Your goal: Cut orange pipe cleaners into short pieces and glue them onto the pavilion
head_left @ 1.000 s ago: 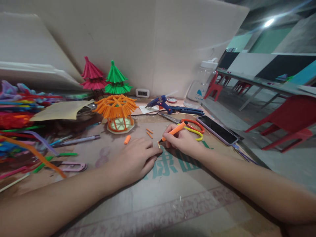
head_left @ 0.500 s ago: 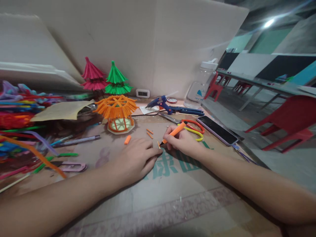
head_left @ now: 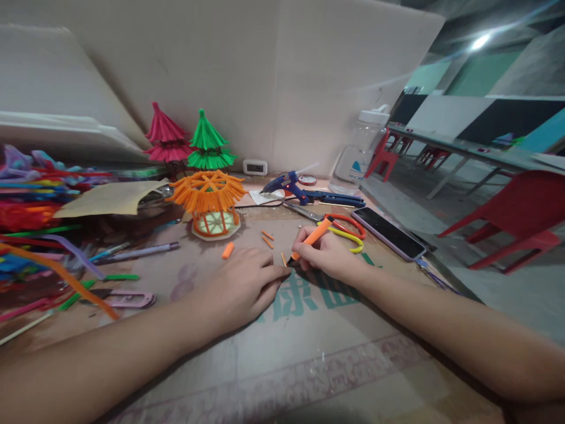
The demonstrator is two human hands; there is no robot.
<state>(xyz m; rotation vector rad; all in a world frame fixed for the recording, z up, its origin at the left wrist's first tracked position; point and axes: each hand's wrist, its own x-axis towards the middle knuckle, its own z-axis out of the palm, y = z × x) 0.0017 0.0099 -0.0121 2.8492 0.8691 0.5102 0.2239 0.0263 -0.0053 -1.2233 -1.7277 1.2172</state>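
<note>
In my right hand (head_left: 321,250) is an orange marker (head_left: 315,234), its dark tip slanting down to the left. The tip is at a short thin stick (head_left: 283,258) on the table, partly orange. My left hand (head_left: 249,280) rests palm down, its index fingertip pressing the near end of that stick; the other fingers are partly hidden. An orange marker cap (head_left: 228,250) lies just beyond my left hand. Two small orange sticks (head_left: 267,242) lie farther back, beside a small pavilion (head_left: 208,191) with an orange pipe-cleaner roof and a pale base.
Red and green pipe-cleaner roofs (head_left: 210,138) stand behind. A blue glue gun (head_left: 289,185), scissors (head_left: 339,231), a phone (head_left: 388,232) and a clear bottle (head_left: 351,165) are at right. Pipe cleaners (head_left: 30,218) and a pink cutter (head_left: 130,298) crowd the left. A small clock (head_left: 255,167) stands behind.
The marker tip has shifted slightly down and right along the stick, toward my left index fingertip. My left hand and the other things have not visibly moved.
</note>
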